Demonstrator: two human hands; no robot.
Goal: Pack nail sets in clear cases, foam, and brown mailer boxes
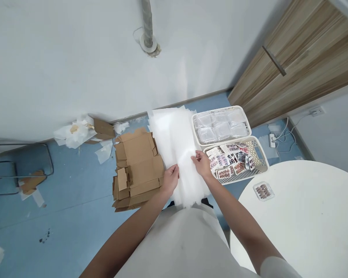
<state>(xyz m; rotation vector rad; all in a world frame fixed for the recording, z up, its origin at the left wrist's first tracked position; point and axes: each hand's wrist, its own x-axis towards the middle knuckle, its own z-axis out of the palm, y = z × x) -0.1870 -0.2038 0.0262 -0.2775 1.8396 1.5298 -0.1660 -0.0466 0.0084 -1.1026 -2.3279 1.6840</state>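
A stack of thin white packing foam sheets (174,127) lies in front of me, its near end close to my body. My left hand (171,179) pinches the left side of a foam sheet between thumb and fingers. Opposite it, my right hand (202,163) has its fingers closed on the right side of the sheet, near a basket. Flattened brown cardboard boxes (142,154) lie to the left of the foam. On the right, one white basket (247,120) holds clear plastic boxes (220,125), and a nearer basket (261,152) holds press-on nail sets (233,159).
A round white table (304,216) stands at the right with a clear box of nails (263,191) on it. A metal-framed chair (20,144) and scraps of wrapping (75,133) are at the left. A power strip (272,141) lies on the blue floor (75,216) by the wooden cabinet (266,77).
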